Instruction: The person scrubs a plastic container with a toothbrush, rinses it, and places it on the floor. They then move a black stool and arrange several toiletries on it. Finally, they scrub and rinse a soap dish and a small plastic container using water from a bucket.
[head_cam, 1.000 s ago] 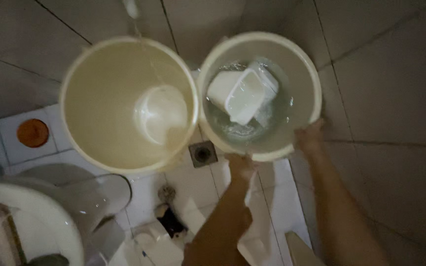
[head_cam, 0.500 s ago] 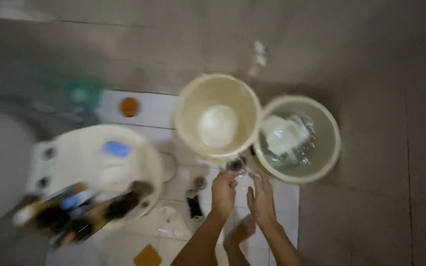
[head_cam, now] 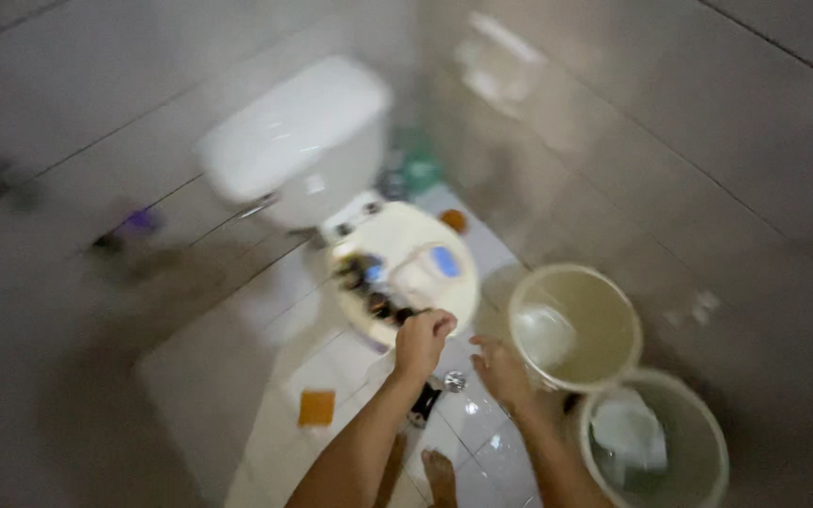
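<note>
- right hand (head_cam: 503,370) is hovering open, fingers spread, just beside the empty cream bucket (head_cam: 576,326)
- left hand (head_cam: 422,341) is curling into a fist at the toilet lid's (head_cam: 405,273) near edge, can't tell if it's gripping anything
- second bucket (head_cam: 656,445) is sitting bottom right, holding water

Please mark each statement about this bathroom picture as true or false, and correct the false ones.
1. Two round cream buckets stand side by side on the floor. True: one bucket stands next to the other bucket.
2. The left hand is closed like a fist. True; whether it holds anything cannot be told.
3. The right hand grips the rim of a bucket. False: it hovers with open fingers beside the nearer bucket, apart from the rim.
4. The toilet lid is bare. False: several small items lie on it, one of them blue.
5. An orange square thing lies on the floor tiles. True.
</note>
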